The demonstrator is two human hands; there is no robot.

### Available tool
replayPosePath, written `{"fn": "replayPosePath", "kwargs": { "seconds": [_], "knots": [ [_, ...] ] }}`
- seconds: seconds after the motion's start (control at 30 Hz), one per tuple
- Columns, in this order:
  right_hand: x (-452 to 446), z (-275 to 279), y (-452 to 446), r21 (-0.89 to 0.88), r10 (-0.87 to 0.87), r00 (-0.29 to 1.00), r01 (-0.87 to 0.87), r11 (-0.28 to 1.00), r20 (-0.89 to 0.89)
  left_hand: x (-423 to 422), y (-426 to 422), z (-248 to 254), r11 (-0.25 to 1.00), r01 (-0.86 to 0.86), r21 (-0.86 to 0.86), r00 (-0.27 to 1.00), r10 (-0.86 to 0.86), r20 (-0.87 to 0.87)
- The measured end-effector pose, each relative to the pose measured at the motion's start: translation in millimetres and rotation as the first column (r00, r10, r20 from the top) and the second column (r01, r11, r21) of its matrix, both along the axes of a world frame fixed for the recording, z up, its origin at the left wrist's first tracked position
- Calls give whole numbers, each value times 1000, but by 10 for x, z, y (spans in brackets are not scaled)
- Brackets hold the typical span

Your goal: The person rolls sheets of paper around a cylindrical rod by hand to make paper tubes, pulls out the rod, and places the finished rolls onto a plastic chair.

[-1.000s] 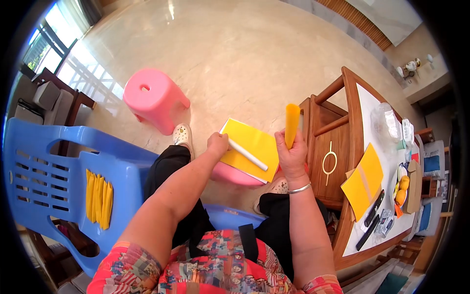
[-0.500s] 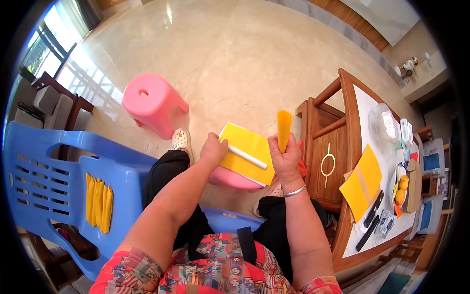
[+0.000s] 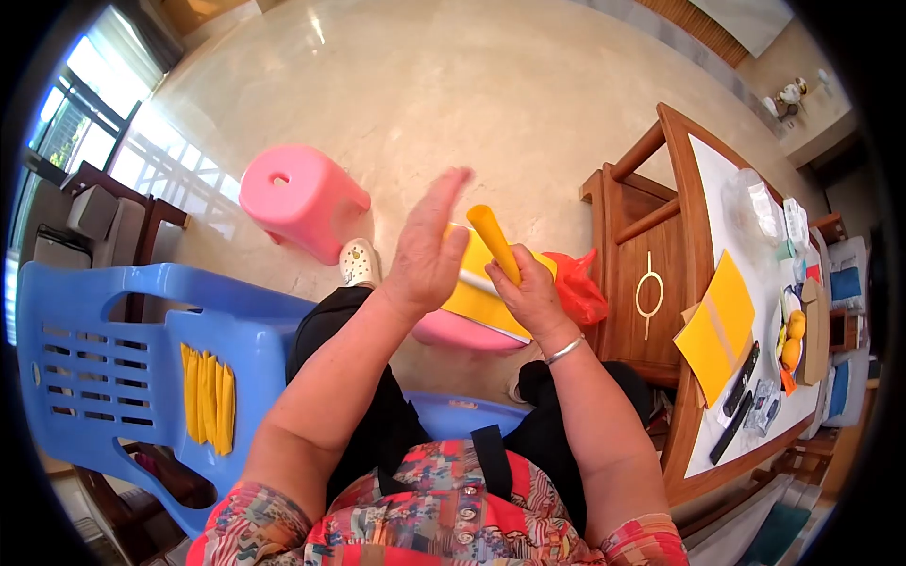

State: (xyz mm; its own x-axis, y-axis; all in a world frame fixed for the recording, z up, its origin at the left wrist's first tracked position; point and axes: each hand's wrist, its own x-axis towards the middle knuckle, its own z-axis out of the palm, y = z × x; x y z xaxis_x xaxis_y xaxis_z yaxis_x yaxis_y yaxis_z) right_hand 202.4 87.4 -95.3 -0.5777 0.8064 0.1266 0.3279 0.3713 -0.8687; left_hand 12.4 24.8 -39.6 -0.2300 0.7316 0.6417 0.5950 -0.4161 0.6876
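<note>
My right hand point(image 3: 534, 300) grips the lower end of a rolled yellow paper tube point(image 3: 490, 236), which leans up and to the left. My left hand point(image 3: 427, 250) is raised just left of the tube, its fingers stretched out and holding nothing. Below both hands lies a stack of yellow paper sheets point(image 3: 479, 307) with white edges, on a pink stool point(image 3: 458, 335). Across the top sheet rests a white rod point(image 3: 475, 280), partly hidden by my hands.
Several flattened yellow paper rolls point(image 3: 208, 401) lie on a blue chair point(image 3: 85, 330) at left. Another pink stool point(image 3: 302, 198) stands ahead. A red plastic bag point(image 3: 578, 288) is by the wooden table point(image 3: 698, 283), which bears yellow sheets point(image 3: 719, 325), remotes point(image 3: 741, 382) and fruit point(image 3: 793, 340).
My left hand has let go of the white rod and risen, fingers opening. My right hand has moved left, tilting the yellow tube leftward. More of the red bag shows.
</note>
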Motion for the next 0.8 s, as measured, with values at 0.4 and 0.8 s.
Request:
{"fn": "replayPosePath", "kwargs": {
  "seconds": [0.4,0.8],
  "knots": [
    [14,-70,172,-614,-372,855,82,785,-361,36,24,-214,975,44,-219,966,15,259],
    [200,275,593,-806,-783,227,-22,591,-580,629,118,-638,761,569,-311,-123,452,883]
  ]
}}
